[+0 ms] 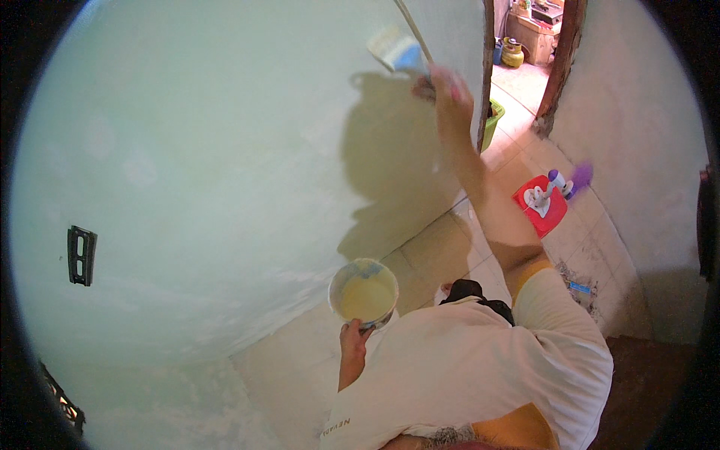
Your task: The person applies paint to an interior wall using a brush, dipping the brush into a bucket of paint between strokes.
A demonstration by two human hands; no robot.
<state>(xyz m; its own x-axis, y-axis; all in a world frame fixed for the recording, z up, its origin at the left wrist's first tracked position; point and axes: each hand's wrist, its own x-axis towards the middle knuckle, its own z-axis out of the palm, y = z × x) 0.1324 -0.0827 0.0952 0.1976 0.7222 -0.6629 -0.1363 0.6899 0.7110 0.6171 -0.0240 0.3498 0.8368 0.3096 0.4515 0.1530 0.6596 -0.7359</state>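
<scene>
My right hand [448,86] is raised at arm's length to the pale green wall [187,150], closed around the handle of a wide paintbrush. The paintbrush [396,51] has pale bristles and a blue part by the hand; it is blurred, and I cannot tell whether the bristles touch the wall. Close beside it a thin pale strip or cable [414,28] runs up the wall. Lower down, my left hand [354,336] grips the near rim of a small round bucket [363,295]. Pale yellowish-green paint [366,298] lies in the bucket, and smears mark its inner wall.
A dark-framed doorway [486,75] opens at the far right, with a green basket [492,124] just past it. On the tiled floor are a red plastic item [551,217], a purple-and-white bottle [556,180] and a blue object [579,287]. A black slotted fitting [81,255] is on the left wall.
</scene>
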